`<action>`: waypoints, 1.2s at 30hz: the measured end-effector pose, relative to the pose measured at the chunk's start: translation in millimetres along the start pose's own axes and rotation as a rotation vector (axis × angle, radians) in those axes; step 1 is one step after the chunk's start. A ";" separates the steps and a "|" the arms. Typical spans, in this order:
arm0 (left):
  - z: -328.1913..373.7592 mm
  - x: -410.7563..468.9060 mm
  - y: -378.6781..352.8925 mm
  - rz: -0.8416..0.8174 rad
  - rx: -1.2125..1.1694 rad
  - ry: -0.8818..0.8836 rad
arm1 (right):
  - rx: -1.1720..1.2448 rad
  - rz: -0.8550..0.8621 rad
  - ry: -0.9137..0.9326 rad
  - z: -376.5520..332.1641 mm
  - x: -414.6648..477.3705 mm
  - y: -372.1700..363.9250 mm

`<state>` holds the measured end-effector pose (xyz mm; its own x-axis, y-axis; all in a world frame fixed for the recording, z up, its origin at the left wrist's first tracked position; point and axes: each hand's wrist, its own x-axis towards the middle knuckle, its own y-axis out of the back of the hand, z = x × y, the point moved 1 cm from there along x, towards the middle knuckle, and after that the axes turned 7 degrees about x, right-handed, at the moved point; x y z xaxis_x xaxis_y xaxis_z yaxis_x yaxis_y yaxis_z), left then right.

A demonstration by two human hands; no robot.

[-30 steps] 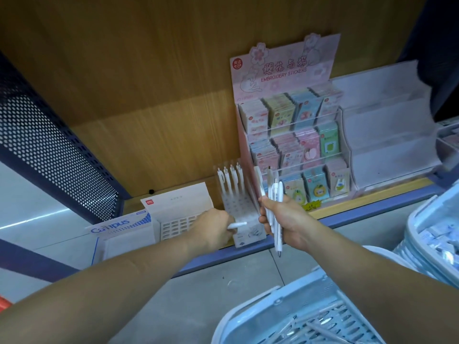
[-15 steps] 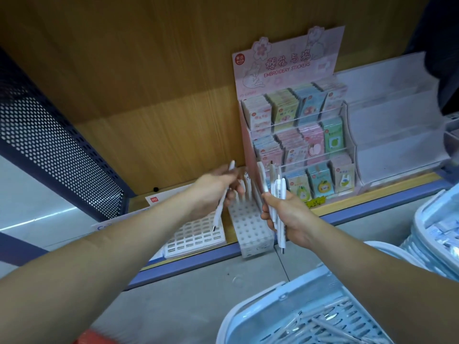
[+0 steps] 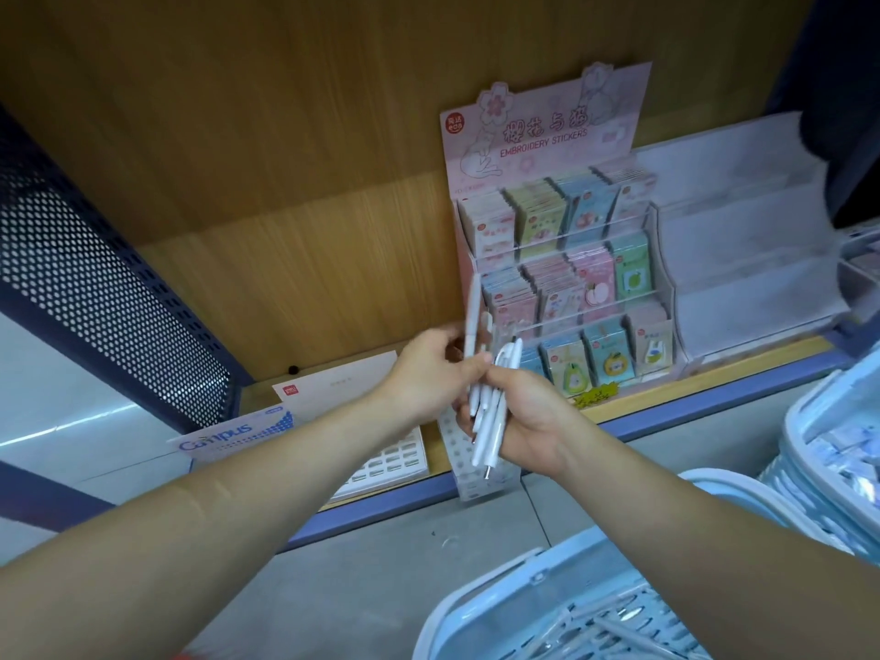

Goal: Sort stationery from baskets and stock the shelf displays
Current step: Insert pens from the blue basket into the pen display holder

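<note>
Jointly, left hand (image 3: 427, 376) and right hand (image 3: 532, 423) grip pens (image 3: 493, 438).

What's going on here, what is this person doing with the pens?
A person is stocking pens at a shop shelf. The right hand grips a bundle of white pens, and the left hand pinches one pen that sticks up above the bundle, apparently drawing it out. Just below the hands, a white pen rack full of holes sits at the shelf edge, next to a sticker display. A light blue basket stands in front.
</note>
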<state>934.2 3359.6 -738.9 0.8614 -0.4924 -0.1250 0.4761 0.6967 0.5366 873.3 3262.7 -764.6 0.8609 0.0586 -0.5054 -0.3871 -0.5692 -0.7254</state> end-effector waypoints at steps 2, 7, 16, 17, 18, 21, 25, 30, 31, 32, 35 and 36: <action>0.1 -5.6 0.2 -0.025 0.023 0.006 | 0.017 0.003 0.007 -1.1 0.7 1.0; -5.0 0.6 18.1 0.075 -0.087 0.072 | -0.084 0.087 0.078 -5.4 1.3 10.6; -15.5 21.5 80.1 -0.382 1.086 0.072 | -0.279 0.236 0.161 -9.9 2.3 43.0; -17.9 21.7 78.4 -0.386 1.125 0.060 | -0.292 0.243 0.161 -8.8 3.4 44.6; -19.3 22.8 76.8 -0.342 1.139 0.033 | -0.296 0.247 0.158 -7.7 4.2 45.6; -17.5 26.3 70.7 -0.131 1.093 -0.015 | -0.300 0.257 0.142 -4.3 7.4 46.9; -18.9 35.1 58.8 -0.164 1.098 -0.005 | -0.304 0.263 0.137 -3.7 8.9 48.9; -27.6 40.3 46.1 -0.209 1.126 -0.058 | -0.297 0.270 0.135 -5.3 11.1 55.5; -27.8 40.8 44.4 -0.197 1.123 -0.075 | -0.292 0.272 0.132 -5.7 11.7 57.1; -28.7 41.9 43.1 -0.178 1.119 -0.092 | -0.284 0.274 0.128 -6.1 12.1 58.2; -31.6 45.8 39.8 -0.087 1.091 -0.087 | -0.221 0.270 0.106 -6.2 13.9 61.2; -32.9 46.9 38.2 -0.066 1.077 -0.075 | -0.199 0.269 0.100 -6.0 14.5 62.7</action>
<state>998.6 3380.3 -751.7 0.8092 -0.5684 -0.1491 0.0842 -0.1391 0.9867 863.5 3222.9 -814.6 0.7686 -0.1908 -0.6106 -0.5414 -0.7025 -0.4620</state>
